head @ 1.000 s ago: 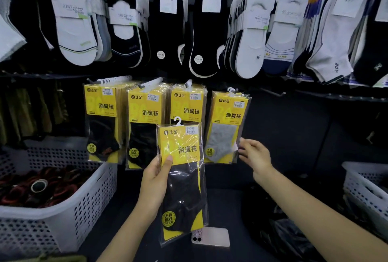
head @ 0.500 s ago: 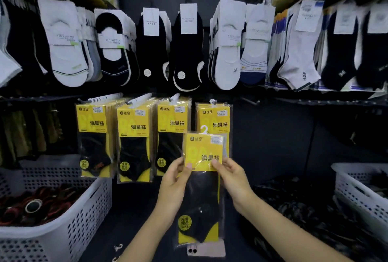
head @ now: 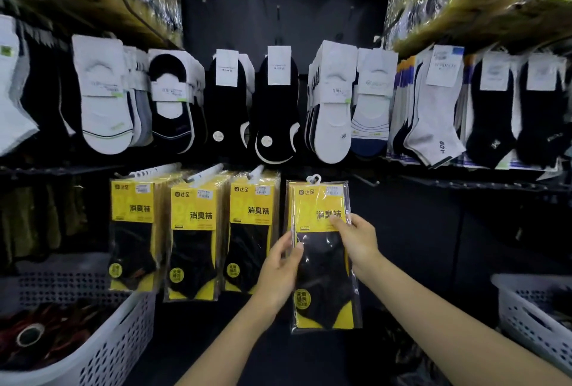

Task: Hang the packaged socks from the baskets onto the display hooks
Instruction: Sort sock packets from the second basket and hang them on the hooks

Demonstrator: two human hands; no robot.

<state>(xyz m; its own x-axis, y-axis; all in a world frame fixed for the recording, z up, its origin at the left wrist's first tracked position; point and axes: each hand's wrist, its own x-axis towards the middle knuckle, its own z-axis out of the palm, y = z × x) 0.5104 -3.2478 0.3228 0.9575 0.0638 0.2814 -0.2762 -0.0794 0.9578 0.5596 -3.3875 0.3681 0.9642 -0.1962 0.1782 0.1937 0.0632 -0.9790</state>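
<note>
A clear pack of black socks with a yellow card point(head: 322, 255) hangs at the fourth spot of the lower row, its white hanger point(head: 313, 179) up at the display hook. My left hand point(head: 280, 268) pinches the pack's left edge just below the card. My right hand point(head: 356, 240) grips its right edge, thumb on the card's front. Three hooks to the left carry stacks of the same packs point(head: 192, 237).
A white perforated basket point(head: 102, 348) with dark red and black goods stands at lower left. A second white basket point(head: 532, 320) sits at lower right. Loose socks on white cards point(head: 331, 107) fill the upper rail. Wrapped bundles sit on the shelves above.
Both hands have lifted the pack up and to the right, from in front of the fourth stack to the fourth hook. The camera has tilted upward.
</note>
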